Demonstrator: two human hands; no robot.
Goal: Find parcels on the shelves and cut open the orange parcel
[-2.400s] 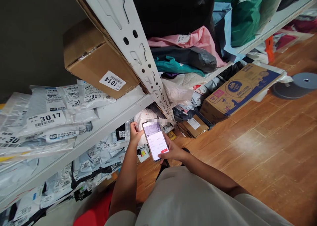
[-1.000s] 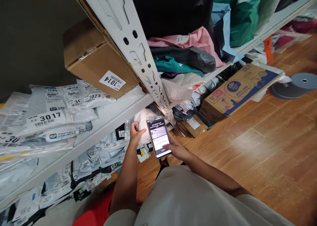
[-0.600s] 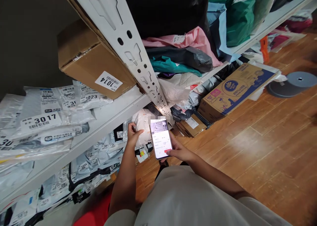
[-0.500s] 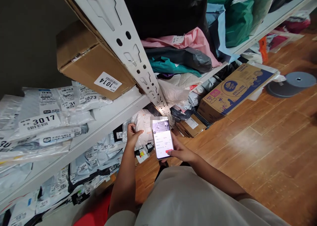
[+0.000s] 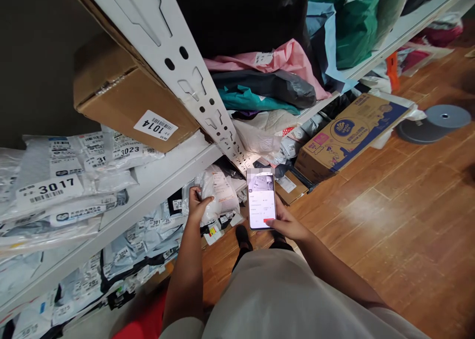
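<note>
My right hand (image 5: 287, 225) holds a smartphone (image 5: 261, 199) upright, screen lit, thumb resting on a red button near its bottom edge. My left hand (image 5: 196, 205) grips a white plastic parcel (image 5: 218, 190) at the front of the low shelf, just under the white shelf board (image 5: 163, 175). The phone hovers right of the parcel, apart from it. Grey mailers with number labels (image 5: 148, 230) lie packed on the low shelf beside my left hand.
A white slotted upright (image 5: 178, 62) rises in front of me. A cardboard box marked 1014 (image 5: 129, 101) and labelled bags (image 5: 52, 190) sit on the shelf above. Coloured bags (image 5: 274, 76), a printed carton (image 5: 349, 131) and a grey disc (image 5: 434, 123) are to the right on the wooden floor.
My right hand has carried the phone to the right, away from the parcel, and its screen changed. My left hand keeps hold of the white parcel. The view shifted slightly.
</note>
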